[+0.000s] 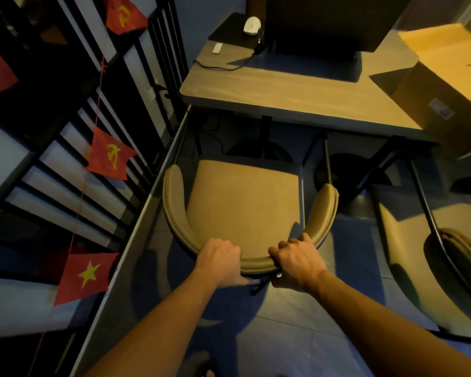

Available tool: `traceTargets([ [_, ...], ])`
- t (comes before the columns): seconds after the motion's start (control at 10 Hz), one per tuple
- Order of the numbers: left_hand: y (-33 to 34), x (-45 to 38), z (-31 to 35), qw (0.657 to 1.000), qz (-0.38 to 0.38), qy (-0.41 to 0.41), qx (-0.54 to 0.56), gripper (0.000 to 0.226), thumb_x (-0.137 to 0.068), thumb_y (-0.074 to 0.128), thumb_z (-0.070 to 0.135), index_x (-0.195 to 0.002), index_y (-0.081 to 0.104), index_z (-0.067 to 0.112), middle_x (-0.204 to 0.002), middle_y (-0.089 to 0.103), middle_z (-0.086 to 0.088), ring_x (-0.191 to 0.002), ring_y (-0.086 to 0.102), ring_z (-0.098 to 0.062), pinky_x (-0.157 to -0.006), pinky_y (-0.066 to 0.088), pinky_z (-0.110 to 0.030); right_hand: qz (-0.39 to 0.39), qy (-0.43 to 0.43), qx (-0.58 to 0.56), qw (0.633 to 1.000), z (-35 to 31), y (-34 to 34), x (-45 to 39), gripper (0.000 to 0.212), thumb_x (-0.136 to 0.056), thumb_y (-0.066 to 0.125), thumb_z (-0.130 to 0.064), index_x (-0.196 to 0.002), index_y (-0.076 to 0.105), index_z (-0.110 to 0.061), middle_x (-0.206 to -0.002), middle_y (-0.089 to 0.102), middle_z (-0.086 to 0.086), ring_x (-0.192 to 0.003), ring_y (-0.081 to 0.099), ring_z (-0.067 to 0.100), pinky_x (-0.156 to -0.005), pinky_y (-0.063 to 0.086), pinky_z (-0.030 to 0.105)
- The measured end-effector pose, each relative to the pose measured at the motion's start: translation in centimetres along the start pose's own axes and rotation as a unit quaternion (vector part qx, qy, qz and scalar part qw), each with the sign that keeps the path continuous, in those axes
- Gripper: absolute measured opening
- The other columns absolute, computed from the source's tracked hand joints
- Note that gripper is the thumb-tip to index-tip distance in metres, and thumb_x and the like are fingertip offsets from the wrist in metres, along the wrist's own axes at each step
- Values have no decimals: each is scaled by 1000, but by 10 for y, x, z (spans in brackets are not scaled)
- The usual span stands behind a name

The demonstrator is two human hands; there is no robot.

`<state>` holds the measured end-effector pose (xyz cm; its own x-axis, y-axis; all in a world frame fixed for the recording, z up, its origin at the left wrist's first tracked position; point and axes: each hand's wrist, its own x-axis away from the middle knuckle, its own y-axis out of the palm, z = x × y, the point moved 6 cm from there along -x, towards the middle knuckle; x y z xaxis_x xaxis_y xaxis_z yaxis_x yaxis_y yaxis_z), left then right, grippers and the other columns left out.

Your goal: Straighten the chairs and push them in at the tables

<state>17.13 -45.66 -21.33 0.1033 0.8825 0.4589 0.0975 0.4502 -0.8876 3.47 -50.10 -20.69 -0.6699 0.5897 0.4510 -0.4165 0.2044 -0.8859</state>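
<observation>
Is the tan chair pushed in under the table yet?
Not yet. The tan chair stands upright with its whole seat clear of the table edge; both hands, left and right, grip its backrest.

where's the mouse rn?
In the head view the white mouse sits at the top centre, on a black pad at the far left corner of the table, just left of the monitor.

My left hand (pixel 219 258) and right hand (pixel 297 263) are bare: no gloves, no rings that I can see, no watch or band at either wrist. Both my forearms are uncovered too, with no sleeve reaching into view. Tendons and knuckles stand out on the backs of my hands.
</observation>
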Motion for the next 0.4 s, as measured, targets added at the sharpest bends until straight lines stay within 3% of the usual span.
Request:
traceTargets([
  [0.2, 3, -4, -1, 1000, 5, -7, 7, 72, -74, 52, 81, -102, 68, 17, -94, 70, -5, -86, 64, -26, -66, 41, -31, -16, 24, -5, 1000, 0, -3, 0, 48, -84, 60, -59, -116, 54, -23, -102, 61, 5, -94, 58, 26, -89, 39, 45],
  [0.3, -1, 2, -2, 999, 25, -12, 38, 81, -72, 52, 83, -119, 62, 19, -108, 68, -5, -99, 61, -25, -78, 47, -34, -10, 29, -23, 999, -3, -4, 3, 60, -80, 64, -61, -123, 49, -22, -114, 60, 7, -106, 54, 29, -96, 36, 50],
  [0.4, -4, 10, -1, 998, 44, -16, 49, 113, -64, 45, 91, -153, 22, 24, -156, 29, -12, -141, 27, -31, -113, 24, -47, 20, 37, -40, 998, -4, -8, 6, 94, -69, 67, -71, -141, 32, -22, -143, 42, 12, -133, 35, 36, -108, 22, 65],
])
